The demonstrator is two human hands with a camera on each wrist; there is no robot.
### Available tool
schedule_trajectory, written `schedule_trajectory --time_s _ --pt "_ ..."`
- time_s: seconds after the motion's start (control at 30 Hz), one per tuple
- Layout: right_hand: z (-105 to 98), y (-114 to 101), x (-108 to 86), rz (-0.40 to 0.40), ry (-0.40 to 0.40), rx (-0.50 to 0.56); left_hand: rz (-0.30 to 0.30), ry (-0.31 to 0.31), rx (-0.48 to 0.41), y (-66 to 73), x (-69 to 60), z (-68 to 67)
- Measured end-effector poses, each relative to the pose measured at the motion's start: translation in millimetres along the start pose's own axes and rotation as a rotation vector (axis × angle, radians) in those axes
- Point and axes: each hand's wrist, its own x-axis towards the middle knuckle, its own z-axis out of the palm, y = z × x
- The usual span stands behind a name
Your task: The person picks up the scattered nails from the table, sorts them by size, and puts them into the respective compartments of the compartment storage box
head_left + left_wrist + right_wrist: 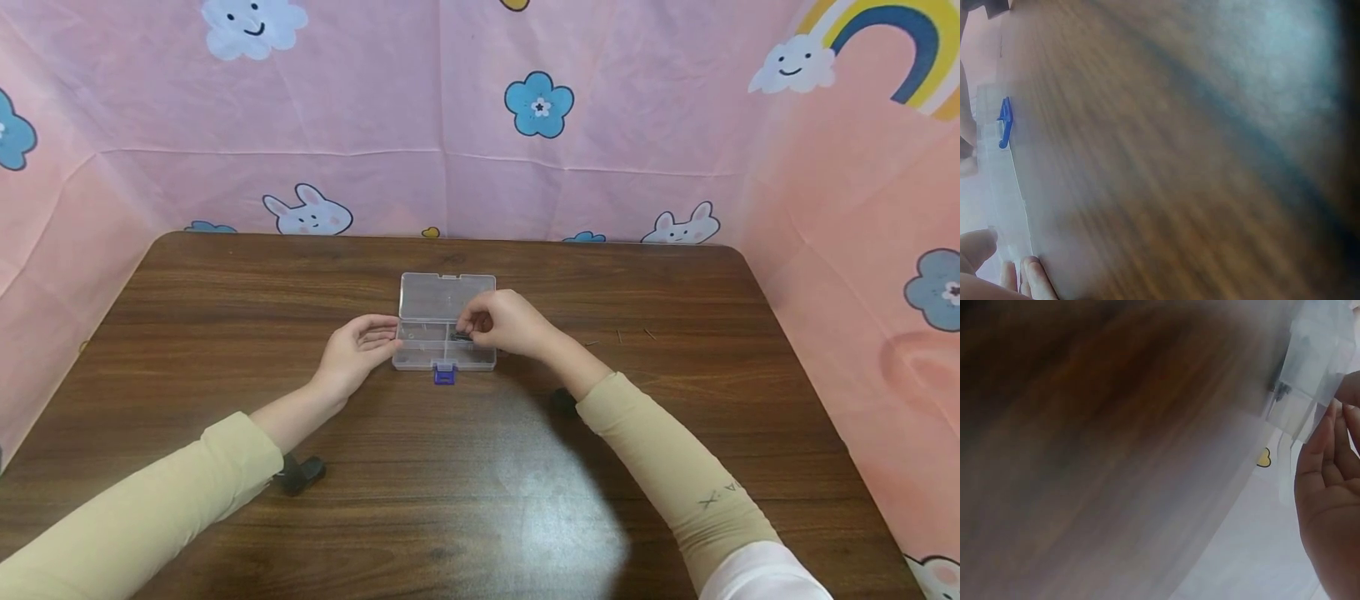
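A clear plastic compartment box stands on the table with its lid raised toward the wall and a blue latch at its front. My left hand touches the box's left side, fingers nearly straight and thumb apart from them. The right hand reaches over the back right compartment with bent fingers. Small dark pieces lie below its fingertips; whether it pinches any is hidden. In the right wrist view, dark pieces show through the box wall, beside the right hand.
Several thin metal pins, perhaps nails or screws, lie on the wooden table right of the box. A black object is by the left forearm, another dark one by the right. Patterned pink cloth hangs around the table.
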Motion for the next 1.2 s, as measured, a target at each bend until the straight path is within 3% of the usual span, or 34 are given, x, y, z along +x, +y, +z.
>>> schedule_trajectory --time_s 0.43,0.83,1.2 --pt "-16.2 12.3 -13.4 -0.002 0.071 0.109 0.001 0.005 -0.004 -0.9 0.3 0.6" --pt "-42.9 29.5 -46.2 0.046 0.122 0.092 0.003 0.0 -0.008 -1.5 0.8 0.3" --pt "-56.8 53.3 -74.7 0.108 0.123 0.039 0.005 -0.001 -0.012 -2.4 0.1 0.7"
